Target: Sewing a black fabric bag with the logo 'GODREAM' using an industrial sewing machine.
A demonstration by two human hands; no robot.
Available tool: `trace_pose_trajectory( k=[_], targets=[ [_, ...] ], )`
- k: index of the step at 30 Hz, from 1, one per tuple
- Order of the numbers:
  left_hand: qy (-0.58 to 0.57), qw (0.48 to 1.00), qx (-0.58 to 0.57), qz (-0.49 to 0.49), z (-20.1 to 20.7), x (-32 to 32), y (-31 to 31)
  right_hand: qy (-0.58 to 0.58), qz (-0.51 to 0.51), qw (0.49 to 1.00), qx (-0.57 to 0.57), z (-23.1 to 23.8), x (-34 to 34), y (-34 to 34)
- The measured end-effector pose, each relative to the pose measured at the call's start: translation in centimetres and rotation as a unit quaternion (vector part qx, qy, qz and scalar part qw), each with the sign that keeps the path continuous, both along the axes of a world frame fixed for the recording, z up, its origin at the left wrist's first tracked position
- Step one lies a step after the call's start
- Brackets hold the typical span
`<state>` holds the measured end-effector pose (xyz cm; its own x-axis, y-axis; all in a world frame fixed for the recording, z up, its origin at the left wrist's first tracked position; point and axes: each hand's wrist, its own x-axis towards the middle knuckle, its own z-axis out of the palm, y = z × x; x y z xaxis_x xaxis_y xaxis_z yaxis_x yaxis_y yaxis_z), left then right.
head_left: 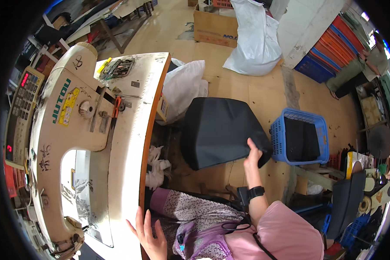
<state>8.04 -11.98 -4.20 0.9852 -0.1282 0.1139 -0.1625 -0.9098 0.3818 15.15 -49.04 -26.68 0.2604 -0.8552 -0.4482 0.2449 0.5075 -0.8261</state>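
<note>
My right hand (pixel 252 157) grips the lower right corner of a large black fabric piece (pixel 219 130), thumb on top and fingers partly hidden. The piece is flat-looking with angled corners and hangs out over the floor, right of the sewing table. My left hand (pixel 151 234) holds nothing; its fingers are spread beside the edge of the white table (pixel 125 190). A cream industrial sewing machine (pixel 52 138) stands on that table, to the left of both hands.
Right of the fabric stands a blue plastic basket (pixel 278 138) with black pieces (pixel 302 138) inside. White sacks (pixel 255 43) and a cardboard box (pixel 214 28) are farther back. Stacked crates (pixel 331 50) and another person (pixel 355 71) are at the far right. Orange-handled snips (pixel 116 106) lie by the machine.
</note>
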Motion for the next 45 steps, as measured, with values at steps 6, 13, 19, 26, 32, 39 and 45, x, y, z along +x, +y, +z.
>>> trace_pose_trajectory(
  k=[6, 13, 19, 26, 32, 39, 45],
  targets=[
    [0.001, 0.999, -0.032, -0.041, 0.0, 0.6, -1.5, -0.006, 0.129, 0.979, -0.155, 7.7, 2.0, -4.4],
    [0.023, 0.973, -0.145, -0.179, 1.5, 4.5, -5.3, 0.027, 0.416, 0.854, -0.312, 23.4, -2.2, -6.7],
    [-0.016, 0.901, -0.327, -0.284, 3.4, 11.0, -11.4, 0.117, 0.605, 0.422, -0.665, 32.2, -6.3, -9.2],
    [0.573, 0.602, -0.488, -0.267, -9.6, 14.5, -12.6, -0.071, 0.841, 0.090, -0.529, 32.0, -2.3, -3.6],
    [0.694, 0.290, -0.514, -0.411, -13.1, 8.6, -12.0, 0.035, 0.823, 0.149, -0.547, 32.2, -5.2, -8.2],
    [0.623, 0.500, -0.455, -0.393, -7.9, 8.0, -13.0, 0.079, 0.802, 0.258, -0.532, 31.5, -5.2, -9.3],
    [0.541, 0.624, -0.461, -0.326, -7.0, 10.7, -13.7, 0.157, 0.769, 0.227, -0.577, 29.9, 0.2, -13.4]
  ],
)
